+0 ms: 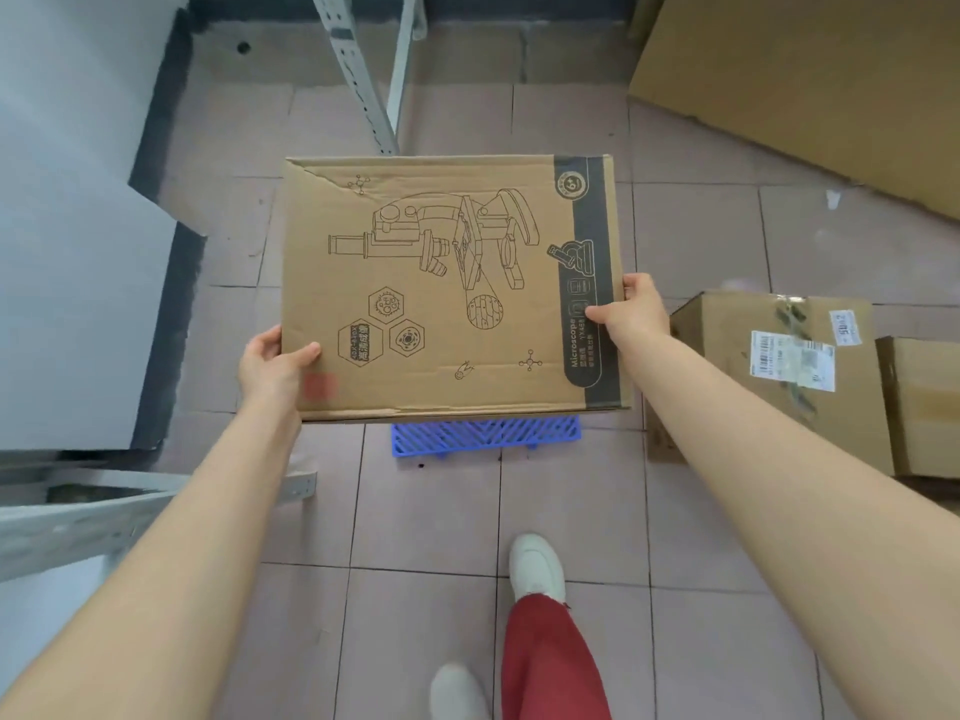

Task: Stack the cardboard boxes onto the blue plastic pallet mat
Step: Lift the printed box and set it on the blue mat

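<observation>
A flat cardboard box point(447, 285) is held level above the tiled floor point(426, 511), its long axis running 9 to 3 o'clock. The left hand point(272, 363) clamps its 8 o'clock edge and the right hand point(636, 309) its 3 o'clock edge. A line-drawn microscope fills the top; a dark band reads "Microscope" and "6+". The ribbed blue pallet mat point(485, 436) shows beneath at 6 o'clock. Labelled cardboard boxes point(779, 366) sit at 3 o'clock.
</observation>
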